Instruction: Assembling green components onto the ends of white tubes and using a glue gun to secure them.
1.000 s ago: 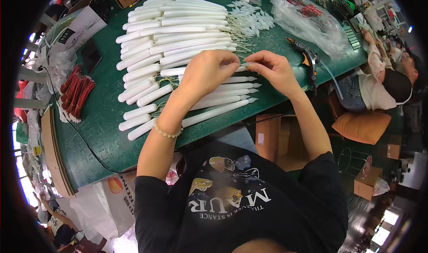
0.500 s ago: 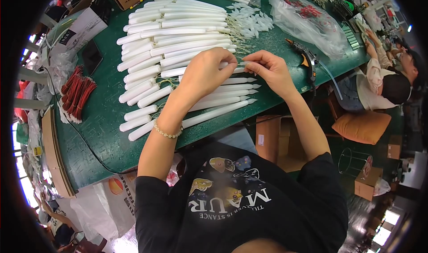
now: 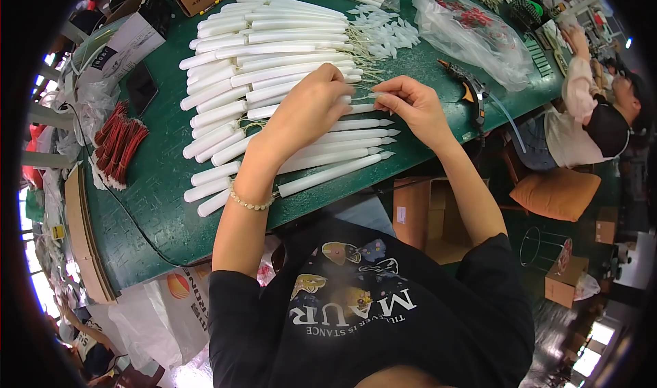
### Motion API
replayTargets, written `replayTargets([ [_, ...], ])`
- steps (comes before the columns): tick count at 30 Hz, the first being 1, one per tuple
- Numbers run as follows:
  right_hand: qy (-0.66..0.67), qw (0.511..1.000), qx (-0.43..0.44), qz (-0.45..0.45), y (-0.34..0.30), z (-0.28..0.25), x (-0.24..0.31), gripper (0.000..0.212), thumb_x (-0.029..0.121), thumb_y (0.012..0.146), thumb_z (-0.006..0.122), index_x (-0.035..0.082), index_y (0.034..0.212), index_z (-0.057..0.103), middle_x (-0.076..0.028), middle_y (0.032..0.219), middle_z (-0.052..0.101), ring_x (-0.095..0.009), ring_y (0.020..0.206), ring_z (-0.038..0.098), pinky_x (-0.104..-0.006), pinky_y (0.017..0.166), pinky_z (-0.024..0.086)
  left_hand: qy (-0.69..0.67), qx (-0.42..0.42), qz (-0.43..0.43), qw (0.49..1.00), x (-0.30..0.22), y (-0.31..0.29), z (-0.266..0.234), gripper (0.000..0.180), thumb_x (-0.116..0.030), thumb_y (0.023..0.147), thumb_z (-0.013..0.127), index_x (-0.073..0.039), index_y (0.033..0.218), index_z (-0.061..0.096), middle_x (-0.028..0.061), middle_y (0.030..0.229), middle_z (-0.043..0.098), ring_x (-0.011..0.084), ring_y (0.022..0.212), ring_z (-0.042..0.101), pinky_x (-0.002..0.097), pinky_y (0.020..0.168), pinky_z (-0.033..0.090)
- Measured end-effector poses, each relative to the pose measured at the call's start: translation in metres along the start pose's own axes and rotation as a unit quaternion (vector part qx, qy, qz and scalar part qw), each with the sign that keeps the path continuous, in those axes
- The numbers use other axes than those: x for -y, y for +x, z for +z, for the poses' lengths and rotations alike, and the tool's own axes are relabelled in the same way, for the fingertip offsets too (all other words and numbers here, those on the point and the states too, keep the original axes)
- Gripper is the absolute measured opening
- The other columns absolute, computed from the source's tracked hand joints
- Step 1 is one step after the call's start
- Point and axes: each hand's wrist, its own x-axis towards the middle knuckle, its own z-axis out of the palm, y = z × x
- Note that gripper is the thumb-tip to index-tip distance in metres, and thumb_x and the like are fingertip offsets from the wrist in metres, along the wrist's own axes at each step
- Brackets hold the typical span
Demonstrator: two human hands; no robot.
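Observation:
My right hand [image 3: 414, 109] is closed, thumb and forefinger pinching a small pale translucent piece [image 3: 374, 95], like the flame-shaped tips [image 3: 389, 35] piled beyond. Left of it, my left hand [image 3: 311, 106] hovers over the white candle sticks [image 3: 294, 66] with its fingers curled together; what they hold, if anything, is hidden. Thin wires [image 3: 366, 66] trail from the right ends of the sticks. Nearer me, several white candles with pointed flame tips [image 3: 342, 169] lie side by side on the green table [image 3: 164, 224].
A glue gun [image 3: 471, 94] lies to the right, near a clear plastic bag [image 3: 472, 35] with red pieces inside. Bundled red wires [image 3: 116, 145] and a dark flat device [image 3: 142, 88] are on the left. A co-worker [image 3: 582, 121] sits at the right edge beside an orange cushion [image 3: 556, 195].
My left hand has drawn slightly left, away from the right hand, and the gap between their fingertips is wider. My right hand has hardly moved. The co-worker's arm has shifted.

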Motion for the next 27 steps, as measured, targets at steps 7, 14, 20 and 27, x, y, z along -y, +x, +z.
replayTargets([
  [7, 0.017, 1.000, -0.005, -0.001, 0.001, 0.002, -0.002, 0.016, 0.010, 0.087, 0.058, -0.001, 0.099, 0.060, -0.004, 0.083, 0.064, -0.008, 0.078, 0.059, -0.0200, 0.068, 0.045, -0.001, 0.020, -0.081, 0.996, -0.007, 0.001, 0.009, 0.021, -0.015, 0.077, 0.065, -0.003, 0.094, 0.064, 0.0133, 0.086, 0.060, 0.0262, 0.072, 0.058, 0.0328, 0.066, 0.046],
  [14, -0.021, 1.000, 0.006, -0.003, 0.006, 0.005, -0.004, 0.015, 0.008, 0.088, 0.056, -0.001, 0.100, 0.058, -0.004, 0.081, 0.063, -0.008, 0.075, 0.059, -0.0197, 0.066, 0.044, 0.026, 0.002, -0.008, 1.000, 0.010, 0.001, 0.015, 0.024, -0.018, 0.079, 0.064, -0.003, 0.097, 0.063, 0.0142, 0.085, 0.062, 0.0301, 0.072, 0.059, 0.0348, 0.064, 0.046],
  [20, -0.034, 0.999, 0.020, -0.005, 0.012, 0.000, -0.009, 0.013, 0.007, 0.087, 0.057, -0.002, 0.096, 0.059, -0.004, 0.078, 0.062, -0.007, 0.073, 0.057, -0.0202, 0.067, 0.045, 0.026, 0.035, -0.082, 0.996, 0.006, 0.004, 0.014, 0.024, -0.024, 0.081, 0.062, -0.006, 0.097, 0.063, 0.0140, 0.078, 0.062, 0.0315, 0.070, 0.058, 0.0355, 0.064, 0.046],
  [27, -0.104, 0.994, 0.021, -0.024, 0.013, -0.004, -0.005, 0.010, 0.006, 0.082, 0.059, -0.002, 0.088, 0.062, -0.006, 0.071, 0.063, -0.009, 0.066, 0.059, -0.0234, 0.062, 0.047, 0.024, 0.066, -0.089, 0.994, 0.006, 0.009, 0.016, 0.022, -0.025, 0.082, 0.059, -0.007, 0.094, 0.062, 0.0148, 0.077, 0.061, 0.0320, 0.067, 0.057, 0.0373, 0.061, 0.044],
])
